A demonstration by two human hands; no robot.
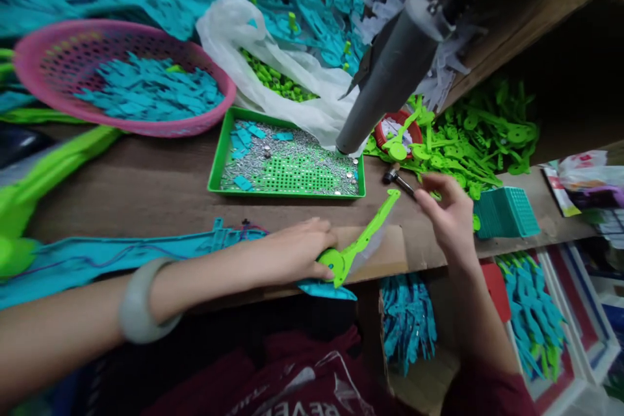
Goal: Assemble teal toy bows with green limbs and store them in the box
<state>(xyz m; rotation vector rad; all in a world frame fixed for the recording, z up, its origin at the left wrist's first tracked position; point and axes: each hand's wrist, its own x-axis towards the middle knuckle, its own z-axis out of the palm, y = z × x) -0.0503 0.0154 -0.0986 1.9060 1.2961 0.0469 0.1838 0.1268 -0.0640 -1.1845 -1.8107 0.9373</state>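
My left hand (299,250) is closed over the right end of a long teal plastic part (121,248), its fingertips on the round end of a lime-green plastic arm (363,240). A thin dark wire runs along the teal part. The green arm slants up to the right, with a pale translucent piece along its lower side. In my right hand (446,211), pinched between thumb and fingers, is a small hammer (402,183) with a dark head pointing left, above the table. Some fingers of both hands are hidden.
A green tray (287,192) holds small metal pieces and teal bits. Behind stand a pink basket (146,125) and a white bag (238,88). A grey tool (392,65) hangs above the tray. Lime-green parts (468,156) and teal stacked pieces (507,211) lie right.
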